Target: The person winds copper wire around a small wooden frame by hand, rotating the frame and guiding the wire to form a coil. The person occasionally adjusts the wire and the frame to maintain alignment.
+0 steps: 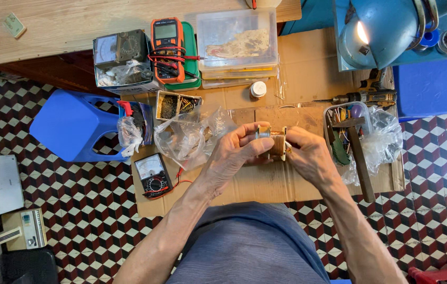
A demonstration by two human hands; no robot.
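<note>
**Two hands gripping a wound coil over the cardboard sheet**

Head view: the left hand (234, 152) and the right hand (310, 156) are meeting over the middle of the cardboard sheet (265, 184), which is lying on the chequered floor (76, 205); between them they are holding a small wound coil (275, 141) on a pale bobbin; the left fingers (252, 130) are curling narrowly round its near end, thumb pressing on the side; the right fingers are closing on its far end, mostly hidden behind the coil.

Taking the cardboard sheet as the landmark: a crumpled clear plastic bag (192, 135) is lying on its left part, just beside the left hand; an analogue meter (151, 175) is sitting at its left edge, red lead trailing; a small box of screws (177, 105) is standing at its upper left; an orange digital multimeter (168, 50) and a clear lidded container (238, 44) are resting beyond its top edge; a clear tub of tools (352, 134), with a hammer leaning out, is sitting on its right part, near the right hand; a power drill (362, 96) is lying above that tub; a blue plastic stool (73, 125) is lying tipped well off its left side.
</note>
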